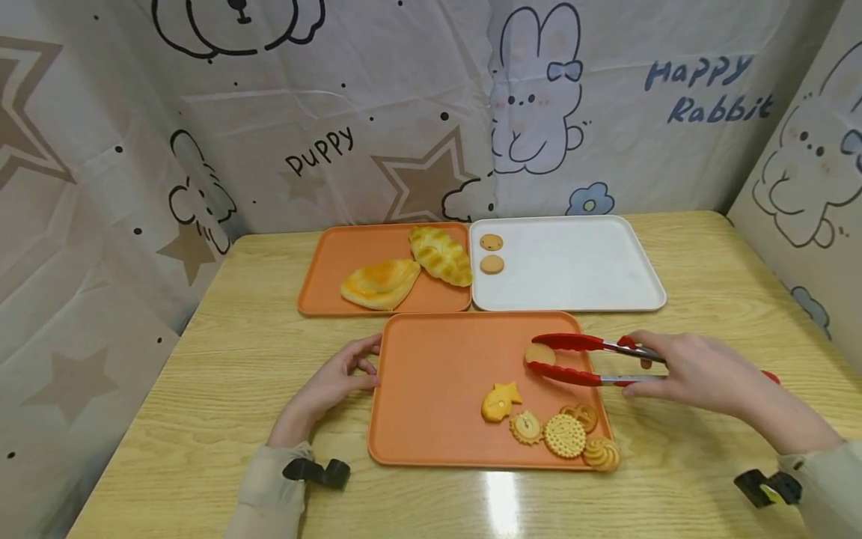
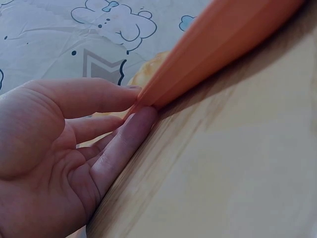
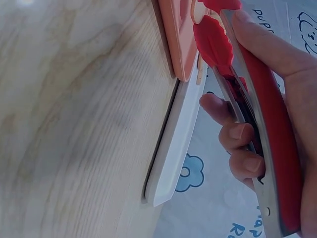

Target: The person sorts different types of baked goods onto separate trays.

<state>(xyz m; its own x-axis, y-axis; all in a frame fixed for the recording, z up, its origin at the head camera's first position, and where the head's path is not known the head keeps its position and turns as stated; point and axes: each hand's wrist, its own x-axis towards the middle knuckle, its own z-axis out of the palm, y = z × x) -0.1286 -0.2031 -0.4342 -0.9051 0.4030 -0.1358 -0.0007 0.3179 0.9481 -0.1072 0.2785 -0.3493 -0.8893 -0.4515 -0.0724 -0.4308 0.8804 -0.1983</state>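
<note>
- Between the red tips of the tongs [image 1: 569, 342], over the right half of the front orange tray [image 1: 431, 389], sits a plain round cookie [image 1: 539, 354]; whether it is lifted clear of the tray cannot be told.
- The cookie lies left of the right hand [image 1: 707, 370], which is much nearer to it than the left hand [image 1: 337, 382]. Being round, it has no long axis; the tongs run crosswise, tips pointing left, with their arms parted about its width.
- The right hand grips the tongs, thumb on one arm and fingers curled on the other.
- The left hand, fingers bent, pinches the left rim of the front orange tray.
- Nearer the person on that tray lie a fish-shaped cookie [image 1: 498, 404] and, toward the near right corner, several patterned cookies [image 1: 564, 436].
- Beyond it, the white tray [image 1: 572, 262] bears two small cookies [image 1: 491, 264] at its left end; beside it, the rear orange tray [image 1: 319, 296] holds two breads [image 1: 380, 284].
- The right wrist view shows the curled fingers that the head view hides; the left wrist view shows the thumb against the tray's outer wall. Only the head view shows the patterned cookies.
</note>
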